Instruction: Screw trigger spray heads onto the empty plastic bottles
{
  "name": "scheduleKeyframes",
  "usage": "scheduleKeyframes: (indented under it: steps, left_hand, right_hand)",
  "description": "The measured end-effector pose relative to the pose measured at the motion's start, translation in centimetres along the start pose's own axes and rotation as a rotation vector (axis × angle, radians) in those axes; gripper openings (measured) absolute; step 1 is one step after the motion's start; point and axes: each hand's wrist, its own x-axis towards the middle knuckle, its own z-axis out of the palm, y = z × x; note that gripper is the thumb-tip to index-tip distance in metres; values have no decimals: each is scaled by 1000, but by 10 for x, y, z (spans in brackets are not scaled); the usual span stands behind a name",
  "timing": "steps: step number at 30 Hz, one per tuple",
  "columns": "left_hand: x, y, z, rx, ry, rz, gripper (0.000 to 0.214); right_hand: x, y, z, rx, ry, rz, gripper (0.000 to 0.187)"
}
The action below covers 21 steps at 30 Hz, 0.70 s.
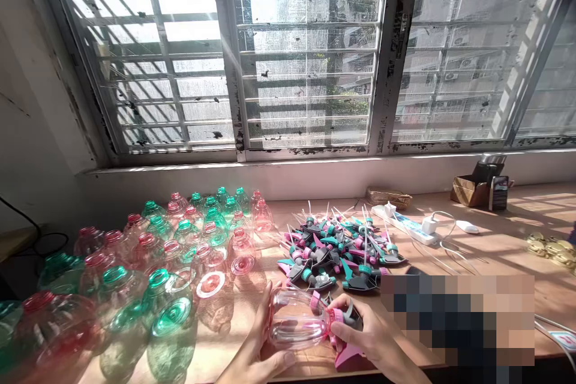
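A clear pink plastic bottle [297, 331] lies sideways near the table's front edge, its neck toward the right. My left hand [258, 342] is curled around its base end, thumb in front and fingers behind. At the neck, my right hand [360, 330] grips the pink collar of a trigger spray head [351, 315] with thumb and fingers. Grey and pink parts of that head show past my fingers; how far the collar sits on the neck cannot be made out. Just beyond my hands lies a heap of spray heads [333, 246] in grey, pink and teal, with white tubes.
Rows of open green and pink bottles [164, 294] stand on the left of the wooden table [270, 366]. Behind the heap are a power strip [411, 225] with cables and a woven basket [389, 198]. A phone [498, 193] leans by a cardboard box [470, 190]. A blurred patch covers the lower right.
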Motion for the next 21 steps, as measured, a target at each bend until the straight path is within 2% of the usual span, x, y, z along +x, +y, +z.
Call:
scheduleKeyframes:
  steps: [3, 12, 21]
  left_hand:
    - [2, -2, -1, -19, -15, 13, 93]
    - [0, 9, 7, -45, 20, 7, 97]
    - [8, -3, 4, -158, 60, 72, 94]
  right_hand:
    - [0, -1, 1, 18, -1, -2, 47]
    - [0, -6, 3, -24, 24, -26, 49]
    - [0, -6, 4, 33, 28, -32, 50]
